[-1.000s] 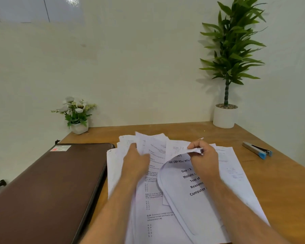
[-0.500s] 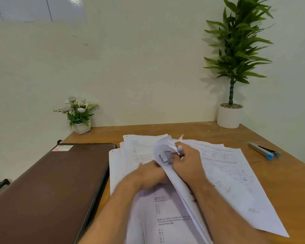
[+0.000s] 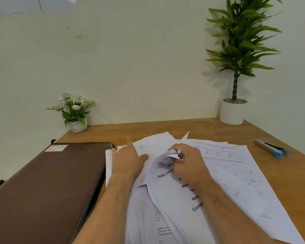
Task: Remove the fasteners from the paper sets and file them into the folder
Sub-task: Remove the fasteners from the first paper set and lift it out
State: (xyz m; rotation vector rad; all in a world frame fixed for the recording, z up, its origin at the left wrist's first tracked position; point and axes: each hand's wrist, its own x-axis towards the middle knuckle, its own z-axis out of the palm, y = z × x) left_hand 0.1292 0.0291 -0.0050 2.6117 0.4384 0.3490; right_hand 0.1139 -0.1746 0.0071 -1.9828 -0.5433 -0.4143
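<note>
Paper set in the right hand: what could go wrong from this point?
The right hand pinches the crumpled top corner of the paper set; pulling harder there could tear the corner rather than free the fastener. The left hand lies flat on the loose sheets, which are fanned unevenly, so sets could get mixed. The brown folder looks closed, so filing would need a free hand.

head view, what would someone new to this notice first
The eye lands on the loose spread of white printed papers across the middle of the wooden desk, where the right hand pinches the crumpled top corner of one paper set and the left hand lies open on the sheets beside it. Next come the closed brown folder at the left and the tall potted plant in the far right corner.
</note>
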